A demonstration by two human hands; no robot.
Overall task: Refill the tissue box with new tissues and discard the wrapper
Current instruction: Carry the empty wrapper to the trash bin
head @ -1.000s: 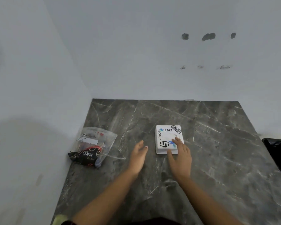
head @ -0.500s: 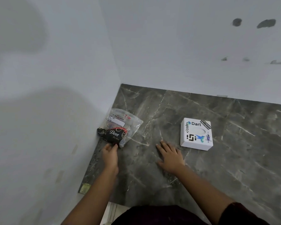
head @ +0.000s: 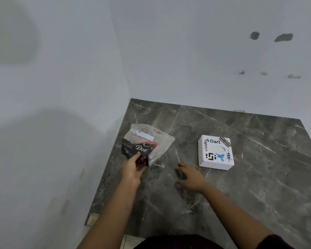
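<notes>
A clear plastic tissue pack (head: 152, 141) with a white label and a black-and-red printed front lies near the table's left edge. My left hand (head: 132, 168) grips its near black corner between thumb and fingers, and that corner is lifted a little. The white square tissue box (head: 215, 152), covered with stickers and with an oval slot on top, stands to the right of the pack. My right hand (head: 189, 176) rests on the table between pack and box, fingers spread, holding nothing.
The dark grey marble table (head: 258, 186) fits into a corner of white walls (head: 61, 87) at the left and back. A small yellowish scrap (head: 92, 219) sits at the table's near left corner.
My left hand has closed on the pack's near corner and raised it slightly. My right hand left the box a second ago and now lies on the table. The camera has turned left.
</notes>
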